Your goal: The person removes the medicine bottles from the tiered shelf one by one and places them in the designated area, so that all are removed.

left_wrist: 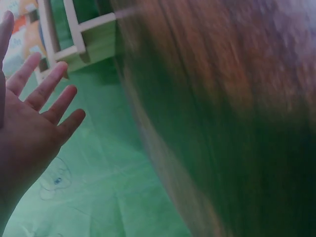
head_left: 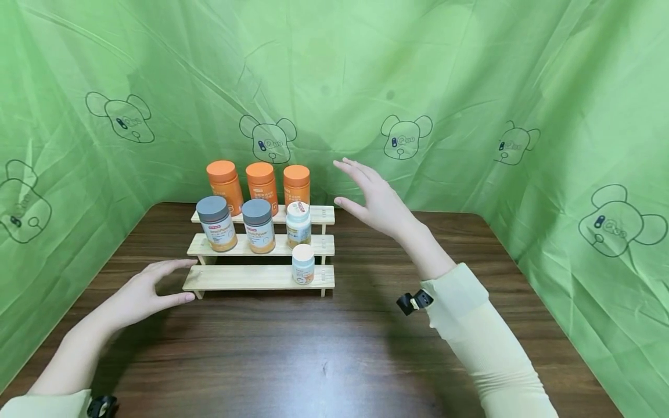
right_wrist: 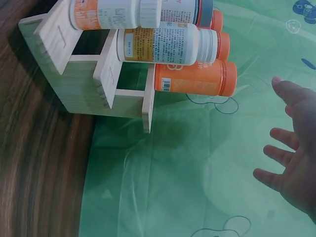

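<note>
- The left hand (left_wrist: 29,123) fills the lower left corner, palm showing, fingers (left_wrist: 47,86) straight and spread, holding nothing.
- Beyond the fingertips, at top left, stands a pale wooden rack (left_wrist: 74,42); hand and rack are apart.
- An orange blur shows behind the rack's slats.
- The dark wooden tabletop (left_wrist: 232,113) sweeps across the right side, blurred.
- Green cloth (left_wrist: 108,168) lies between hand and tabletop.

A staged recording booth: green cloth backdrop (head_left: 470,69) enclosing a wooden table (head_left: 324,348).

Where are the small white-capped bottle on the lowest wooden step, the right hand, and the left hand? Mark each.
Small white-capped bottle (head_left: 303,264), head view, on its label.
Right hand (head_left: 377,203), head view, on the back of the hand.
Left hand (head_left: 141,293), head view, on the back of the hand.
</note>
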Motion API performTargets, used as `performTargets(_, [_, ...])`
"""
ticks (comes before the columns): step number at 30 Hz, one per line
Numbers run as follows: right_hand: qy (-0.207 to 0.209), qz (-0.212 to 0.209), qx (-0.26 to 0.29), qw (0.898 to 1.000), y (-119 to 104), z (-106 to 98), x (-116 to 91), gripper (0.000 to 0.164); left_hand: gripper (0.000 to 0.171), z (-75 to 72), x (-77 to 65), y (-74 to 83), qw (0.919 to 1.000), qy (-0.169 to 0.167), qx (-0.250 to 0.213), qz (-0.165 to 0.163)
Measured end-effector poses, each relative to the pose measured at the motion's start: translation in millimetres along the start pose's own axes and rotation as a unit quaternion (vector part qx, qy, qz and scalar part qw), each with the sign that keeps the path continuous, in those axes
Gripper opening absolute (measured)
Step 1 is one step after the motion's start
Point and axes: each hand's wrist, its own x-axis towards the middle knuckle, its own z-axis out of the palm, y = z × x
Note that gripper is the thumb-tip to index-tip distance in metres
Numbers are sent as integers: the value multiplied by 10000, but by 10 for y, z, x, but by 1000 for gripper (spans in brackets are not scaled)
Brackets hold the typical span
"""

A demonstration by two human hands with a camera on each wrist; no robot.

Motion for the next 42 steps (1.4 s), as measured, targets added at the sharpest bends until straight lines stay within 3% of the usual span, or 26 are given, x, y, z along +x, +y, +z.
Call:
performTargets(7, [-155,183,650,9976,17,139,192,67,65,20,38,-214,9984,-383,-418,30])
performTargets(14, [-150,448,1201,9916,45,316,312,65,65,2,68,-324,9968,-465,-645,-11])
performTargets(26, [-166,642,1634,9843,35,578,517,62,62,-1,220,-536,9936,-767,-827,54])
performTargets(42, [-199,910,2104,9732,21,785,622,56,55,-33,341,-698,9865,-1255,-1051,38])
